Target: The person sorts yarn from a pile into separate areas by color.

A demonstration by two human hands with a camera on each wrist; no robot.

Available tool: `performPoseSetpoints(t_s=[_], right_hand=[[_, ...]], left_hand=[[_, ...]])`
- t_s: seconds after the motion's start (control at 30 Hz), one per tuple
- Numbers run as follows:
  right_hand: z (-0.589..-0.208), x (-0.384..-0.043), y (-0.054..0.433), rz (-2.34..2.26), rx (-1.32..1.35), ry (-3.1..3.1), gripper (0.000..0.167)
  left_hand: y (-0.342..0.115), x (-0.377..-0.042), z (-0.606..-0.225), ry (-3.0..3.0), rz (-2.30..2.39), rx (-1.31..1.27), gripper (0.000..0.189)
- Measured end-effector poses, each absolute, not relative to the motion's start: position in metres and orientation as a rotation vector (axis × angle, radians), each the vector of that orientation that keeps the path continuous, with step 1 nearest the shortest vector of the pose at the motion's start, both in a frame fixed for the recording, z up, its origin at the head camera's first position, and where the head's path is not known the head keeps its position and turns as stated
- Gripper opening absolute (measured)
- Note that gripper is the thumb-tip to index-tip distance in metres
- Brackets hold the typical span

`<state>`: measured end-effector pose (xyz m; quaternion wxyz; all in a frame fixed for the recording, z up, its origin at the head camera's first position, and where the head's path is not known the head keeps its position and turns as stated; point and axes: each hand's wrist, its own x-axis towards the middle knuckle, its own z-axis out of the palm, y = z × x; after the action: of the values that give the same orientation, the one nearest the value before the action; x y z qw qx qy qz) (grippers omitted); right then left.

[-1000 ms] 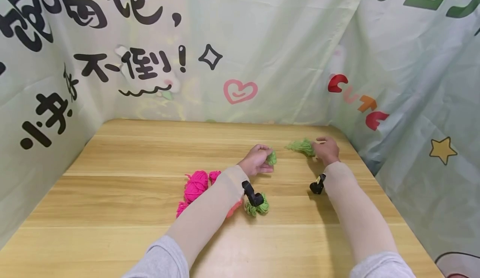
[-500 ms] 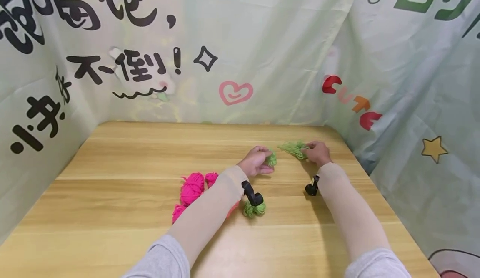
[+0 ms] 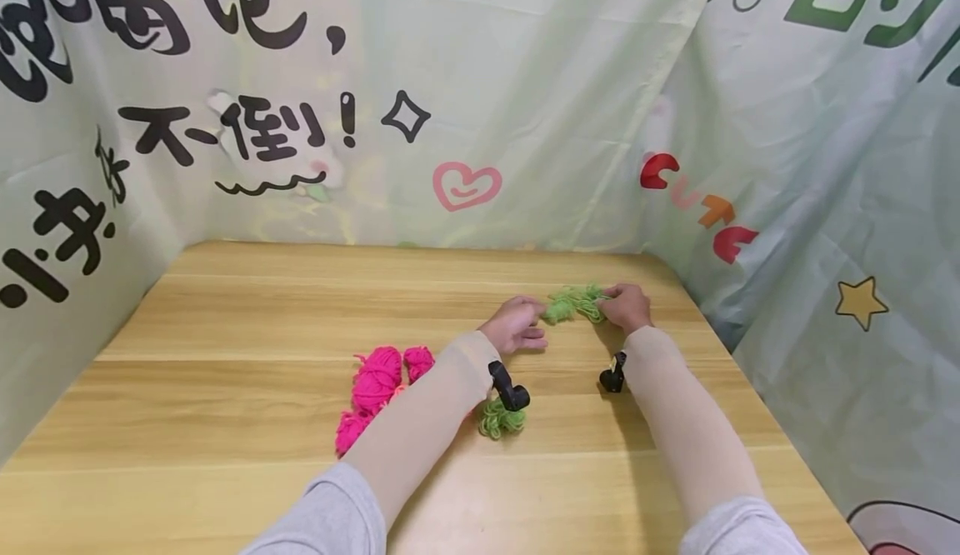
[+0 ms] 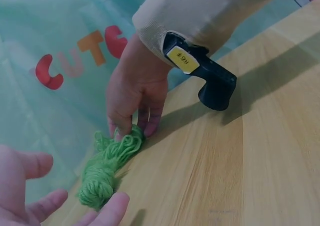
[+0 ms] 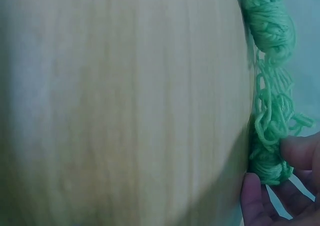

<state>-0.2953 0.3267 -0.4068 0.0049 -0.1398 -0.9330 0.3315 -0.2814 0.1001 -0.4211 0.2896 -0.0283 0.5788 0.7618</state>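
Note:
Toward the back right of the table, a small light-green ball of yarn (image 3: 557,312) lies against a looser green yarn bundle (image 3: 585,301). My right hand (image 3: 627,307) pinches the right end of that bundle between thumb and fingers, as the right wrist view shows at the yarn's lower end (image 5: 270,163). Left of the ball, my left hand (image 3: 516,325) has its fingers spread and holds nothing. In the left wrist view its fingers (image 4: 114,210) stand beside the ball (image 4: 96,186); whether they touch it I cannot tell.
Several bright pink yarn balls (image 3: 377,380) sit left of my left forearm, with an orange-red bit (image 3: 400,390) mostly hidden behind it. Another green yarn bundle (image 3: 501,418) lies under the left wrist camera (image 3: 510,387). Printed cloth (image 3: 525,105) walls the wooden table (image 3: 247,422).
My left hand has let go of the small green ball, which now lies on the table. My right hand has brought the loose green bundle leftward, up against it.

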Motion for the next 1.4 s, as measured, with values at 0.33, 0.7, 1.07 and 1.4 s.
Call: performPoseSetpoints(t_s=[0.33, 0.7, 1.07, 1.4], right_hand=[[-0.407, -0.296, 0.327, 1.114, -0.436, -2.914, 0.041], [-0.397, -0.291, 0.338, 1.183, -0.427, -2.974, 0.04], [-0.387, -0.29, 0.342, 1.181, -0.393, -3.01, 0.045], [-0.382, -0.293, 0.352, 1.238, -0.396, -3.03, 0.048]], left_hand=[[0.113, -0.283, -0.419, 1.429, 2.066, 0.012, 0.056], [0.133, -0.273, -0.417, 1.222, 2.249, -0.045, 0.048], [0.152, -0.277, -0.418, 1.084, 2.31, -0.076, 0.063], [0.158, -0.284, -0.412, 1.097, 2.24, -0.07, 0.076]])
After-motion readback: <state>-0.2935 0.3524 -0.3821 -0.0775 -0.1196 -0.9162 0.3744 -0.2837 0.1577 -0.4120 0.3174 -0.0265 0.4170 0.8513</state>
